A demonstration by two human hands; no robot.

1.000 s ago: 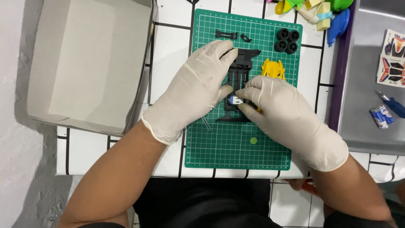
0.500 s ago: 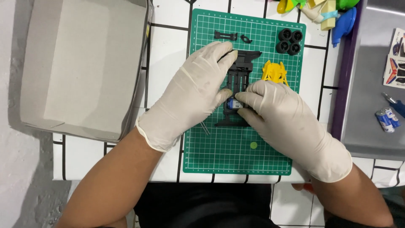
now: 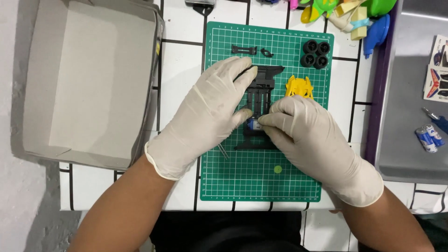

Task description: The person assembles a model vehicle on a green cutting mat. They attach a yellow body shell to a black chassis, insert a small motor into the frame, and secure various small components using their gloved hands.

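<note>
Head view: both gloved hands stay put; the left hand (image 3: 210,116) steadies the black plastic toy-car chassis (image 3: 261,109) on the green cutting mat (image 3: 261,182), while right hand (image 3: 310,140) fingers keep pinching a small blue motor (image 3: 253,124) into it.

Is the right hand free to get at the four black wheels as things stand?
Probably not at once: the right hand is pinching a small blue part on the black frame. Nothing blocks the wheels themselves.

White tiled table (image 3: 179,65), grey floor (image 3: 18,205)
</note>
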